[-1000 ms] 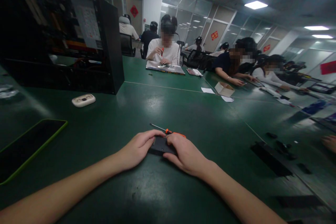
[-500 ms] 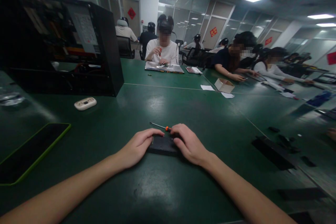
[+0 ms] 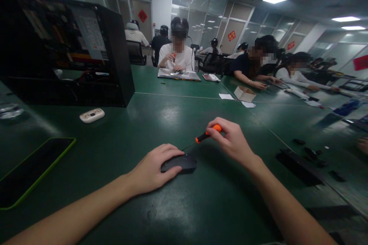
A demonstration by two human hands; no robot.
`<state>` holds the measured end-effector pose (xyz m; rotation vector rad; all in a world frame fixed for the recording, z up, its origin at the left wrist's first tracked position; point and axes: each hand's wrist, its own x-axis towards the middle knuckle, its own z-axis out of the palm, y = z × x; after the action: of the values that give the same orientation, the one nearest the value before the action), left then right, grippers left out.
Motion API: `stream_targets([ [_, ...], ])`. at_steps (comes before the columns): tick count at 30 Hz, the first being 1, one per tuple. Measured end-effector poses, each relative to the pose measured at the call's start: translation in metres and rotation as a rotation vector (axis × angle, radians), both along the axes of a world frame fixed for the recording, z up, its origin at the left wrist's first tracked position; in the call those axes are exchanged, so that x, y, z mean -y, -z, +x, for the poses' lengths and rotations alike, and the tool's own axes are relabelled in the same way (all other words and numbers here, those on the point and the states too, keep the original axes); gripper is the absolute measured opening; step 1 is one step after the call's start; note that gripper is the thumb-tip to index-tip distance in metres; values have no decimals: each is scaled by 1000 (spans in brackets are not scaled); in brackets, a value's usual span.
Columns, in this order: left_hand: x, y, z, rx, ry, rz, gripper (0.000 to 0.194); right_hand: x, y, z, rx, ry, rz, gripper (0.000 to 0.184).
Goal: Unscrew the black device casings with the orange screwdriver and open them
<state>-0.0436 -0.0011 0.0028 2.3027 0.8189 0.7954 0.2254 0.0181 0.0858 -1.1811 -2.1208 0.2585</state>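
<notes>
Between the fingers and thumb of my left hand is a small flat black box, resting on the green table; its exact kind I cannot make out. My right hand grips a screwdriver by the end of its black and orange handle. The thin shaft slants down to the left, and its tip is close to the far edge of the box, beside my left fingertips. Whether the tip touches the box I cannot tell.
A black computer case with its side open stands at the left. Nearer lie a white earbud case and a phone with a green edge. Black parts lie at the right. A person works opposite, near a small cardboard box.
My right hand has left the black box and taken up the screwdriver from the table, lifting it up and to the right. My left hand has stayed on the box.
</notes>
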Motion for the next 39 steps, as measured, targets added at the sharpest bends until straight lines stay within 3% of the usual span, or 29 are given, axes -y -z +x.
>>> stream_targets([
  [5,0,-2,3,24,-17,-43,33,4,-70,-17,291,-122,-74,33],
  [9,0,-2,5,10,-26,-79,34,2,-94,-39,419,-252,-25,30],
  [33,-2,-4,2,-27,-10,-131,37,-25,-75,-38,387,-346,-99,28],
  [39,-3,0,2,-14,-7,-137,41,-17,-81,-38,385,-408,-144,10],
])
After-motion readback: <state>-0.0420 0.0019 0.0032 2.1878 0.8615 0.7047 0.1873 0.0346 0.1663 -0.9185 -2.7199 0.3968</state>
